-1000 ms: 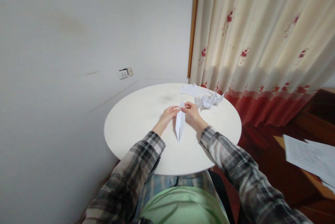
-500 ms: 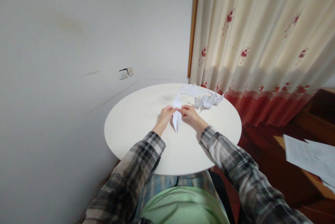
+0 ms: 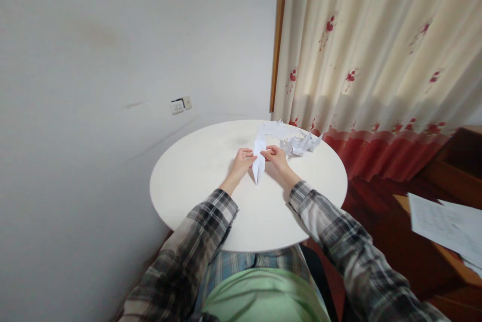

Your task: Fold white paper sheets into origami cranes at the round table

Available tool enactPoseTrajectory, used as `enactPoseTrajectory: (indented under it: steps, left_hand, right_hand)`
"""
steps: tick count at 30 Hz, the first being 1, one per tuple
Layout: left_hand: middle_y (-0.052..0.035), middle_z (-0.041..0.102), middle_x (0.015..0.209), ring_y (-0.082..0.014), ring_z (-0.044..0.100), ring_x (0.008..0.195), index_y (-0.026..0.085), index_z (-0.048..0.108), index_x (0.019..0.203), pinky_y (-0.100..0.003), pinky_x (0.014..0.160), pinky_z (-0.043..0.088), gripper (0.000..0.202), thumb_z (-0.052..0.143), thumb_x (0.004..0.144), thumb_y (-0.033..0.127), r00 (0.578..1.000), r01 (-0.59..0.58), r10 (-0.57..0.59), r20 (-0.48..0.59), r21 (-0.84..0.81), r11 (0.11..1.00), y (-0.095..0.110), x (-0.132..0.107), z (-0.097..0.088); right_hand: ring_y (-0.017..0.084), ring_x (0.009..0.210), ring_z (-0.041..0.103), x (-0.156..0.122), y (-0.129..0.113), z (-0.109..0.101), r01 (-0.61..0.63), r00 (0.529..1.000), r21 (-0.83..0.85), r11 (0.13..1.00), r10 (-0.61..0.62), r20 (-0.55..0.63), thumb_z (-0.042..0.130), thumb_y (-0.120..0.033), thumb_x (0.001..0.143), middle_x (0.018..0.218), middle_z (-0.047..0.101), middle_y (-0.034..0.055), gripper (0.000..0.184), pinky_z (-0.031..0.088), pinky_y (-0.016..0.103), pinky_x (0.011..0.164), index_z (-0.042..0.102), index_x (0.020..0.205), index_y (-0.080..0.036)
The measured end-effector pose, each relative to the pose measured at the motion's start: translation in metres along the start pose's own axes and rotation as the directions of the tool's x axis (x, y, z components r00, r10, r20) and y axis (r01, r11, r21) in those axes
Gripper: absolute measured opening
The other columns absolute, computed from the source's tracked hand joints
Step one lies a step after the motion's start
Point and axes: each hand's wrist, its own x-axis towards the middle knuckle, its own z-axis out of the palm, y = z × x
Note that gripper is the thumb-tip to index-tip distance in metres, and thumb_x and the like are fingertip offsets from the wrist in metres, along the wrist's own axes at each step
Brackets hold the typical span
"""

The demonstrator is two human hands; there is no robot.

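Plain pale wall (image 3: 113,61) fills the view from nine to twelve o'clock, carrying a white power socket (image 3: 176,106) at about eleven, while a cream curtain (image 3: 354,45) with red flowers and a red lower band hangs at one to two. Below them stands a round white tabletop (image 3: 188,181); twelve is its far side and six the edge nearest the wearer.

A folded white paper strip (image 3: 258,167) is near the middle of the tabletop, its length running roughly from twelve to six, with a narrow point at the six o'clock end. Whether its underside touches the tabletop cannot be told. The left hand (image 3: 241,163) pinches its nine o'clock edge between thumb and fingers, so the strip lies at three o'clock from that hand. The right hand (image 3: 276,157) pinches the opposite edge, with the strip at nine o'clock from it. Both thumbs lie on the upper face, close together, and both grips are narrow.

Crumpled white paper pieces (image 3: 300,145) lie near the right hand, at about one o'clock from it; flatter white paper (image 3: 279,130) lies just beyond, toward twelve. Handwritten sheets (image 3: 439,226) rest on wooden furniture (image 3: 459,266) at four o'clock, well apart from the hands.
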Motion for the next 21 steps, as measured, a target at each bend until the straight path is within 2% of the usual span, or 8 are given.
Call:
enactPoseTrajectory:
  steps: [3,7,12,16,21]
  left_hand:
    - [-0.0006,0.056,0.079,-0.0115,0.055,0.066,0.017,0.047,0.087,-0.021,0.054,0.043,0.030,0.065,0.064,0.020,1.000,-0.008,0.008,-0.016,0.008,1.000,0.0004,0.0010,0.0001]
    - [-0.0010,0.054,0.080,-0.0108,0.055,0.065,0.016,0.048,0.085,-0.020,0.053,0.043,0.025,0.063,0.065,0.019,0.999,-0.015,0.015,-0.041,0.012,1.000,0.0011,0.0024,0.0001]
    - [-0.0018,0.056,0.081,-0.0118,0.056,0.065,0.016,0.050,0.087,-0.021,0.052,0.043,0.027,0.063,0.064,0.018,1.000,-0.013,0.014,-0.027,0.005,1.000,0.0019,0.0025,0.0007]
    - [-0.0022,0.059,0.081,-0.0128,0.057,0.067,0.016,0.052,0.090,-0.021,0.052,0.043,0.029,0.063,0.062,0.019,1.000,-0.017,0.017,-0.001,-0.002,1.000,0.0021,0.0020,0.0007]
    - [-0.0051,0.062,0.084,-0.0140,0.058,0.069,0.014,0.059,0.084,-0.022,0.055,0.043,0.026,0.064,0.060,0.020,0.999,0.007,-0.006,0.042,-0.015,1.000,-0.0007,0.0027,0.0002]
  right_hand:
    - [0.012,0.061,0.058,-0.0004,-0.0008,0.0014,0.016,1.000,0.024,1.000,-0.015,-0.024,0.070,-0.032,0.056,0.068,0.060,-0.0025,0.037,0.050,0.028,0.060,0.052,0.086,-0.020]
    - [0.011,0.065,0.058,-0.0005,-0.0012,0.0012,0.030,0.999,0.023,0.999,-0.030,-0.025,0.071,-0.030,0.054,0.076,0.060,-0.0012,0.034,0.050,0.027,0.061,0.053,0.080,-0.019]
    - [0.011,0.060,0.057,-0.0019,-0.0004,0.0010,0.015,0.999,0.006,1.000,-0.016,0.045,0.070,-0.027,0.055,0.071,0.062,0.0006,0.022,0.049,0.028,0.062,0.059,0.070,-0.016]
    - [0.012,0.061,0.057,-0.0017,0.0000,0.0007,0.019,0.997,0.007,1.000,-0.020,0.079,0.067,-0.024,0.054,0.070,0.063,0.0004,0.019,0.048,0.028,0.063,0.061,0.071,-0.016]
    - [0.012,0.061,0.056,-0.0004,0.0004,0.0001,0.017,0.995,-0.002,1.000,-0.017,0.100,0.064,-0.022,0.053,0.067,0.063,-0.0001,0.016,0.047,0.027,0.062,0.061,0.068,-0.016]
